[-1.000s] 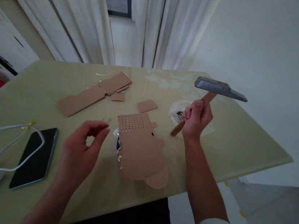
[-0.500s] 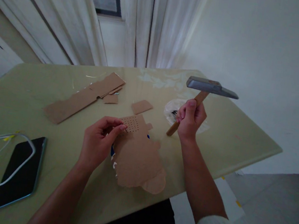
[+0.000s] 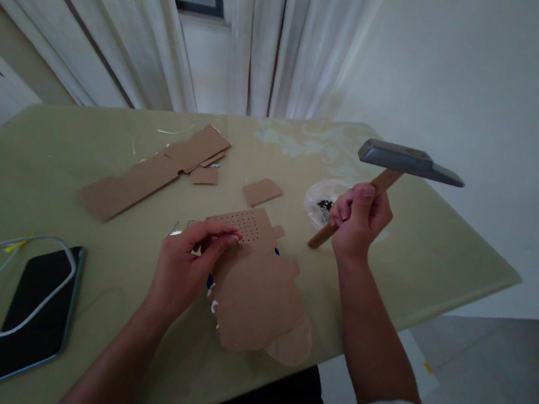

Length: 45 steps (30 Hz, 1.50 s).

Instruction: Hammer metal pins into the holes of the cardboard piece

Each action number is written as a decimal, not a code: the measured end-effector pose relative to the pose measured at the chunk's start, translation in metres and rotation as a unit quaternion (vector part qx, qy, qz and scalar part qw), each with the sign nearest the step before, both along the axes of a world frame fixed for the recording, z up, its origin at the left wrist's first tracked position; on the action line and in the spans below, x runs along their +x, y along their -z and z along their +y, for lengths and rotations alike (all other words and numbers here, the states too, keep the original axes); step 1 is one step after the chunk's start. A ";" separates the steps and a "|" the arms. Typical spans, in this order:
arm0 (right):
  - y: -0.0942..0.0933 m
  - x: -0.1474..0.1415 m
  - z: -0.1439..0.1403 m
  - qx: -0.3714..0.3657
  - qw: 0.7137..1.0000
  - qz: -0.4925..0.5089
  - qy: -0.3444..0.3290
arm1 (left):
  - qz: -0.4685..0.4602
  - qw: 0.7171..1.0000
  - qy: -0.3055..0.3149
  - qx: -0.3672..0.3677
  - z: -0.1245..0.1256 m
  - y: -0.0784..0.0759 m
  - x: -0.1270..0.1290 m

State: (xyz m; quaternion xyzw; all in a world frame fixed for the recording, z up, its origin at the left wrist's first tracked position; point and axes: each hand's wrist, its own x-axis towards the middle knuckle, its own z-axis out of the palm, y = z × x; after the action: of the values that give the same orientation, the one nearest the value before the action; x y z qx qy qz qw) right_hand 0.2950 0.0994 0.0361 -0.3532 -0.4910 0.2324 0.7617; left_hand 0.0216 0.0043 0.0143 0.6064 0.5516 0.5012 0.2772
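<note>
My right hand [image 3: 362,223] is wrapped round the wooden handle of a hammer [image 3: 412,162], which is raised over the right side of the table with its metal head up. With thumb and forefinger pinched together, my left hand [image 3: 191,258] is at a piece of brown cardboard [image 3: 257,299]. Whatever small thing sits between those fingertips is too small to make out. Rows of small dark dots [image 3: 249,226] mark the cardboard's far end, just past the fingertips. Bits of blue and white show along its edges.
A clear plastic bag [image 3: 315,204] with small black pieces lies beyond my right hand. Cardboard strips [image 3: 155,175] and a small cardboard scrap [image 3: 261,192] lie farther back. At the left are a dark tablet [image 3: 34,317] and a white cable [image 3: 9,241] across it.
My right hand has moved the hammer a little to the right. My left hand keeps its pinch at the dotted end of the cardboard. The whole view has shifted slightly.
</note>
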 end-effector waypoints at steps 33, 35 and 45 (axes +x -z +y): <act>-0.001 -0.001 0.000 0.001 1.000 -0.001 -0.007 | 0.032 0.999 0.005 0.018 0.001 -0.004 0.006; -0.001 -0.002 -0.001 0.004 1.000 0.004 -0.010 | 0.030 0.999 0.007 0.016 0.001 -0.004 0.006; -0.002 -0.002 0.000 -0.007 1.000 -0.014 0.008 | 0.035 0.999 0.010 0.016 0.001 -0.004 0.006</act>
State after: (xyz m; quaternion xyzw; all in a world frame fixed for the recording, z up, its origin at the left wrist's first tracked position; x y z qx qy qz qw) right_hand 0.2931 0.0995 0.0378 -0.3655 -0.4975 0.2247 0.7540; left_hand 0.0273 0.0048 0.0179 0.6335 0.5470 0.4854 0.2526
